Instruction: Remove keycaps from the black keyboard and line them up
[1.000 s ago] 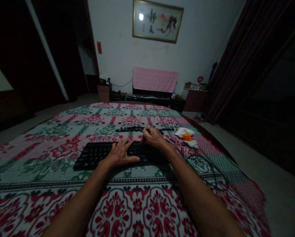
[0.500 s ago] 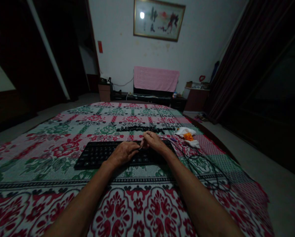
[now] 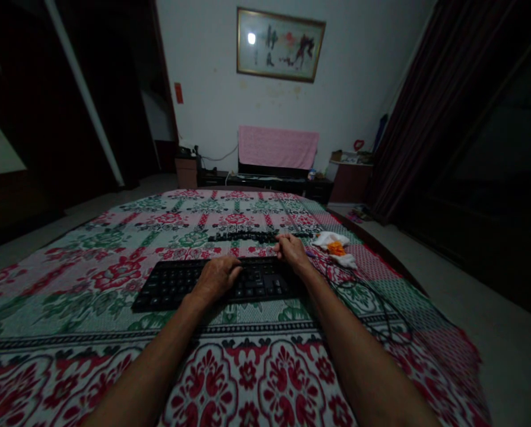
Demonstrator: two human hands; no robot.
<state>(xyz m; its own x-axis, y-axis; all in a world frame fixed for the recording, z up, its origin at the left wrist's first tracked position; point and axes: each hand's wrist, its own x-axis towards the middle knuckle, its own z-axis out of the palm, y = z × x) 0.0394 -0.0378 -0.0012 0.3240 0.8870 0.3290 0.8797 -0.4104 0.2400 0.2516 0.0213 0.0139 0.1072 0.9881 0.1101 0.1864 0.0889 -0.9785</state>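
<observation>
A black keyboard [image 3: 171,283] lies across a floral bedspread [image 3: 114,267]. My left hand [image 3: 216,277] rests on the keyboard's middle with its fingers curled under; what they hold, if anything, is hidden. My right hand [image 3: 292,250] sits past the keyboard's far right corner. Its fingers are bent and closed, right at a row of loose black keycaps [image 3: 247,236] laid out on the bedspread behind the keyboard. What the right fingers pinch is too dark to make out.
A white cloth with something orange on it [image 3: 336,245] lies right of my right hand. A dark cable [image 3: 376,308] loops on the bedspread near the right edge. A low cabinet with a pink cloth [image 3: 277,148] stands against the far wall.
My hands met over the keyboard half a second ago. Since then the right hand has moved away to the far right, by the keycap row. The left hand's fingers went from flat to curled.
</observation>
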